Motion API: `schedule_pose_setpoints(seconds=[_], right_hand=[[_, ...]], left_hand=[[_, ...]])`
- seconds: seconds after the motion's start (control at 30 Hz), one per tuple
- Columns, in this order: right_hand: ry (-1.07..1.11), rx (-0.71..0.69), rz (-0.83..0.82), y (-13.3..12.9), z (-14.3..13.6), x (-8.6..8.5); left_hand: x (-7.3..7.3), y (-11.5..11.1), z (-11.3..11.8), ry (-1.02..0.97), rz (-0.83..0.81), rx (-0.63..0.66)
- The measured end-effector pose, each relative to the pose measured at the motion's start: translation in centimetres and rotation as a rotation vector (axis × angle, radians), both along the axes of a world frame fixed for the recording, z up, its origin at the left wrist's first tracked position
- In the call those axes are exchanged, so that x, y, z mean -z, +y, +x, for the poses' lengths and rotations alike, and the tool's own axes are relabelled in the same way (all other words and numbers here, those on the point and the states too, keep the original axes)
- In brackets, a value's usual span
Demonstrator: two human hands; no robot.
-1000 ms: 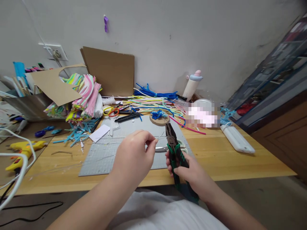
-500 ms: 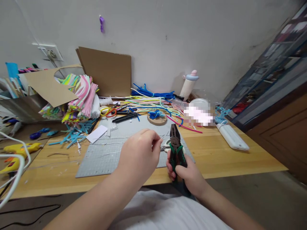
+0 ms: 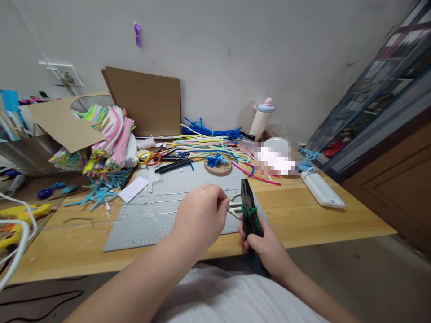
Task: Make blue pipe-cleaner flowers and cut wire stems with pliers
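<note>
My left hand (image 3: 203, 208) is closed in a pinch over the grey cutting mat (image 3: 131, 231), with a thin wire showing faintly at its fingertips. The fingers hide most of that wire. My right hand (image 3: 266, 244) is wrapped round the green-and-black handles of combination pliers (image 3: 249, 211), whose jaws point up and away from me. The pliers stand just right of the left fingertips, apart from them. Behind the two hands lie white-handled scissors (image 3: 235, 211), partly covered. Several thin wires (image 3: 158, 201) stretch across the mat left of my left hand.
A round wooden disc (image 3: 218, 168) with blue fuzzy pieces sits at the mat's back. Pipe cleaners (image 3: 205, 142), black pens (image 3: 173, 166) and orange-yellow scissors (image 3: 150, 158) lie behind. A white power bank (image 3: 322, 189) is at right, a yellow glue gun (image 3: 27, 211) at left.
The view has turned slightly right. My left hand has moved a little right, and the pliers in my right hand have shifted right, with their handles closer together.
</note>
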State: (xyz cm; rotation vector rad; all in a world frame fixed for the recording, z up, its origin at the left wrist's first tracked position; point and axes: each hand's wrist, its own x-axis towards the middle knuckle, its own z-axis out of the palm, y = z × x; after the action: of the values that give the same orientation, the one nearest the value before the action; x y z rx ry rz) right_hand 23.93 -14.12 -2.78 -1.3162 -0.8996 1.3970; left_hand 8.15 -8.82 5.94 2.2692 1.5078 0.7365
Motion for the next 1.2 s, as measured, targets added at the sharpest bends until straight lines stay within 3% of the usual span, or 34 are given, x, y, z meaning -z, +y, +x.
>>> schedule_pose_setpoints(seconds=[0.23, 0.4, 0.53, 0.67, 0.8, 0.93, 1.03, 1.13, 1.2], right_hand=[[-0.008, -0.045, -0.068, -0.2, 0.6, -0.9], [0.251, -0.114, -0.094, -0.7, 0.4, -1.3], [0.309, -0.120, -0.157, -0.7, 0.9, -0.9], [0.309, -0.128, -0.108, -0.8, 1.6, -0.3], [0.213, -0.085, -0.081, -0.9, 1.4, -0.3], [0.161, 0.245, -0.004, -0.1, 1.1, -0.6], [-0.090, 0.437, 0.174, 0.7, 1.4, -1.6], [-0.411, 0.390, 0.324, 0.8, 1.7, -3.2], [-0.487, 0.306, 0.381, 0.7, 1.4, -4.2]], left_hand=[[-0.1, 0.1, -0.6, -0.034, -0.008, -0.020], [0.3, 0.2, -1.0, -0.009, -0.009, -0.037], [0.5, 0.4, -1.4, -0.024, -0.024, -0.068], [0.5, 0.5, -1.7, -0.072, -0.055, -0.087], [0.2, 0.3, -2.0, -0.137, -0.072, -0.085], [-0.5, -0.3, -2.3, -0.177, -0.101, -0.073], [-1.0, -0.9, -2.6, -0.176, -0.134, -0.051], [-1.2, -1.5, -2.7, -0.184, -0.169, -0.024], [-1.3, -1.8, -2.6, -0.197, -0.195, -0.007]])
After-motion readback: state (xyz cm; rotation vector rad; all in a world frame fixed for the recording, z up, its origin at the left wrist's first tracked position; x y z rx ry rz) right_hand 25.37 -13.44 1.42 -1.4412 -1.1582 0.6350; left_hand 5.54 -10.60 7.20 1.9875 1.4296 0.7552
